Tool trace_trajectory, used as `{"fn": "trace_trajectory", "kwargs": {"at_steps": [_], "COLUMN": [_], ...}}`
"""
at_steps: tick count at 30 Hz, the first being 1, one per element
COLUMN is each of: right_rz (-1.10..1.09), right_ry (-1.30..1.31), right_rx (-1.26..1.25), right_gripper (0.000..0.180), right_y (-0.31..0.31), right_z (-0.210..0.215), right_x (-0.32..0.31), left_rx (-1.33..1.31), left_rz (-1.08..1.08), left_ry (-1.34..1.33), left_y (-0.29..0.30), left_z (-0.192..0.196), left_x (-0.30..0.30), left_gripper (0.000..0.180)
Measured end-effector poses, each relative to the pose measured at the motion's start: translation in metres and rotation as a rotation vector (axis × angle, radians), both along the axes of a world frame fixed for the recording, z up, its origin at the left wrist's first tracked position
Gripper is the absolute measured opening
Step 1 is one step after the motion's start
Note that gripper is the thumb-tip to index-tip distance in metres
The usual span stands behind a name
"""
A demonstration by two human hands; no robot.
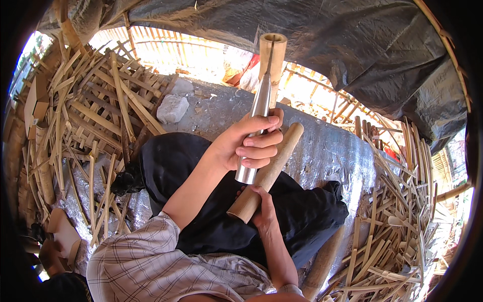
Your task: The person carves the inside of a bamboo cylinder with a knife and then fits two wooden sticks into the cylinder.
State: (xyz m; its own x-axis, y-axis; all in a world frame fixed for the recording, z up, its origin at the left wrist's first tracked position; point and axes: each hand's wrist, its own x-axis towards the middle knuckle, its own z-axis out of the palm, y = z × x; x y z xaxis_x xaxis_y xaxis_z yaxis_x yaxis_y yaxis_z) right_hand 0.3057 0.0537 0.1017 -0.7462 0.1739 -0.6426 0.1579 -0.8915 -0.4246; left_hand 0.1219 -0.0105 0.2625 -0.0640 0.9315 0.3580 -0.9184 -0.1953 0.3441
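My left hand [251,143] is closed round a shiny tapered metal handle [261,99], its wide end pointing down toward my lap. A thin dark line, perhaps a blade seen edge-on, runs from the handle's narrow end across a pale bamboo tube [279,50]. Whether it cuts into that tube I cannot tell; part of the tube is hidden behind my fingers. Below, my right hand [264,211] grips the near end of a second bamboo tube [274,168], which slants over my lap. My right thumb lies on top and the other fingers are mostly hidden.
Bamboo strips and woven bamboo lie heaped at the left [100,100]. Another pile of strips [387,251] lies at the right. A grey stone block [172,108] rests on the silvery sheet [322,146] beyond my knee. Dark plastic sheeting [377,45] hangs overhead.
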Motion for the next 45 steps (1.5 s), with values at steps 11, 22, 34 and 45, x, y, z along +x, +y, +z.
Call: {"fn": "trace_trajectory", "kwargs": {"at_steps": [11,22,34,45], "right_rz": [-0.081,-0.287,-0.63,0.169], "right_ry": [0.117,0.529,0.278,-0.603], "right_rx": [-0.04,-0.382,1.64,2.129], "right_gripper": [0.054,0.068,0.084,0.075], "right_y": [0.022,0.089,0.046,0.039], "right_z": [-0.005,0.111,0.296,0.278], "right_x": [0.014,0.093,0.133,0.091], "left_rx": [-0.024,0.065,-0.039,-0.175], "left_rz": [-0.273,-0.119,-0.067,-0.015], "left_ry": [0.082,0.099,0.119,0.104], "left_y": [-0.036,-0.044,-0.035,-0.03], "left_z": [0.004,-0.008,0.0,0.017], "left_x": [-0.037,-0.054,-0.033,-0.01], "left_gripper": [0.037,0.039,0.02,0.012]}}
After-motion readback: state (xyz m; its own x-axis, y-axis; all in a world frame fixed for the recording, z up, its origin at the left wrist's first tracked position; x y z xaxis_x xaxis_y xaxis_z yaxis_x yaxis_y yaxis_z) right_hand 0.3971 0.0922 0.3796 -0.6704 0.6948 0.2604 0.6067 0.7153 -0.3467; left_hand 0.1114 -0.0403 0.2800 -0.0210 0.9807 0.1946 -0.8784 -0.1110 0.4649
